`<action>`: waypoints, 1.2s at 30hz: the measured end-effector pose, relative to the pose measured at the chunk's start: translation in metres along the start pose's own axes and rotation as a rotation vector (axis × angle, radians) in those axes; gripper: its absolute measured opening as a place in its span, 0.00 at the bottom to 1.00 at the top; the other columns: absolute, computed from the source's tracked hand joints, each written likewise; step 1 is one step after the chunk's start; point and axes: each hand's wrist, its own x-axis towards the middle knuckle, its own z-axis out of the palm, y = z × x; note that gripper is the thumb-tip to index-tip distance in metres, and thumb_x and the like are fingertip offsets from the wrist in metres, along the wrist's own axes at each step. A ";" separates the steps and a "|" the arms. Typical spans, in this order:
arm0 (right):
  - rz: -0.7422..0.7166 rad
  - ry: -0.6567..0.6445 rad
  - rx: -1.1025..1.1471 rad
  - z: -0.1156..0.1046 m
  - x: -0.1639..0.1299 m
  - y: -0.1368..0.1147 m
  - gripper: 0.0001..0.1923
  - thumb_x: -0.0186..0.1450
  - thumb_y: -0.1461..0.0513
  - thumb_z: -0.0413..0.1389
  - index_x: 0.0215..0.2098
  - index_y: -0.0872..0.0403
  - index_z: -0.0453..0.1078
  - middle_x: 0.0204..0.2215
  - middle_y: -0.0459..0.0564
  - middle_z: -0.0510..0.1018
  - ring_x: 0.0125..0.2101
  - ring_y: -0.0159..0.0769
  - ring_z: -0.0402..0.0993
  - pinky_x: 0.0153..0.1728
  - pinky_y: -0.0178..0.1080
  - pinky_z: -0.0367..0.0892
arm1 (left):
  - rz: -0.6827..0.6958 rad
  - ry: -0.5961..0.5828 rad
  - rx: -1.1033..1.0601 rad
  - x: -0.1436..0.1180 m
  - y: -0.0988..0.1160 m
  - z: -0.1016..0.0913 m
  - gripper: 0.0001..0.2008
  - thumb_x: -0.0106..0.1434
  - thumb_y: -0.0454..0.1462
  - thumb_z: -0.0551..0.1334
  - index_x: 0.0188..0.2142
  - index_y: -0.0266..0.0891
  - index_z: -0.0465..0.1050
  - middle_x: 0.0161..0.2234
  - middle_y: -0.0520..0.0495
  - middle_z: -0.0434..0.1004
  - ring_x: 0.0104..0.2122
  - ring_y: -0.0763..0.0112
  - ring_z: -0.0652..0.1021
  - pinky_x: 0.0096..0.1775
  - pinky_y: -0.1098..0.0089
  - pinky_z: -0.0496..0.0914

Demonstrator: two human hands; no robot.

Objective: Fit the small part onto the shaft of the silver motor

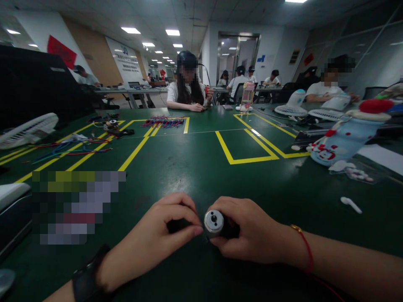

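My right hand is wrapped around a dark cylinder with a silver metal end, which looks like a small motor or a tool body. Its round end face points toward me and shows a dark centre hole with smaller holes beside it. Just left of it, my left hand has its thumb and forefinger pinched together, close to the metal rim. Whether anything tiny sits in that pinch is too small to make out. Both hands are over the near part of the green table.
Yellow tape marks boxes on the table. Bundled coloured wires lie at the far side, with loose wires at left. A blue snowman-like bottle, a white earbud and fans stand or lie right. A person sits opposite.
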 end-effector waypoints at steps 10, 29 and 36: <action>-0.006 0.008 0.003 0.002 0.000 0.002 0.15 0.55 0.63 0.60 0.42 0.54 0.69 0.36 0.48 0.75 0.32 0.34 0.68 0.31 0.35 0.61 | -0.044 -0.054 0.061 0.002 0.001 0.011 0.01 0.60 0.37 0.65 0.33 0.45 0.76 0.36 0.52 0.74 0.37 0.66 0.74 0.38 0.67 0.67; -0.021 0.019 -0.056 0.002 0.001 -0.001 0.14 0.57 0.61 0.59 0.41 0.54 0.69 0.35 0.47 0.74 0.30 0.32 0.67 0.29 0.33 0.60 | -0.081 0.223 -0.135 0.006 0.018 0.011 0.08 0.65 0.42 0.60 0.33 0.47 0.78 0.35 0.50 0.71 0.37 0.66 0.73 0.39 0.67 0.69; -0.016 0.008 -0.032 0.000 0.001 -0.001 0.16 0.56 0.61 0.61 0.43 0.54 0.68 0.37 0.47 0.75 0.33 0.34 0.69 0.32 0.35 0.62 | -0.151 0.273 -0.145 0.007 -0.004 0.000 0.09 0.66 0.42 0.58 0.36 0.45 0.76 0.36 0.50 0.74 0.37 0.65 0.73 0.40 0.67 0.67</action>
